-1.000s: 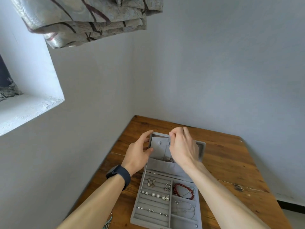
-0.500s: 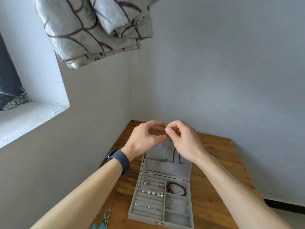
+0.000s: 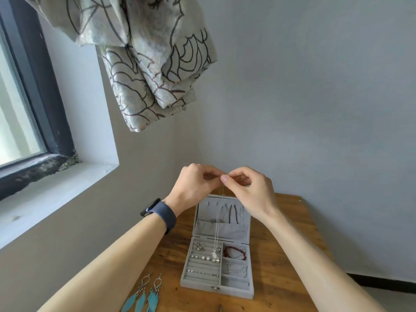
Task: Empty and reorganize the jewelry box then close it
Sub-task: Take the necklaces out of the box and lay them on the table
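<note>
**Item: necklace removal, jewelry box part-emptied.**

- **Jewelry box** (image 3: 198, 285): grey, open, set about midway across the wooden table (image 3: 281, 255). Its lid (image 3: 225, 230) stands upright toward the far edge by the wall, and the front clasp faces the near edge.
- **Necklace** (image 3: 216, 228): a thin silver chain hanging straight down from the fingers, in front of the lid. Its pendant dangles just over the ring rolls in the tray's left half.
- **Left hand** (image 3: 195, 185) and **right hand** (image 3: 249, 192): raised above the lid with fingertips meeting. Each pinches the top of the chain between curled thumb and forefinger. Whether the fastener is open is too small to tell.
- **Contents remaining:** a red bracelet (image 3: 235, 252) in the far right compartment, small earrings and rings in the rolls, and more chains on the lid hooks.
- **Already out:** feather earrings (image 3: 146, 293) at the table's near left edge.

**Handling advice:** The chain probably wants a straight upward lift until the pendant is clear of the rolls and the neighbouring chains. It can then go sideways to bare wood beside the feather earrings and be laid out in a line, not heaped, to avoid knots. The likely risk is a snag on the lid hooks.

**Markings:** No brand, label or legible writing appears on the box, or on the dark band (image 3: 161, 213) at the left wrist.
</note>
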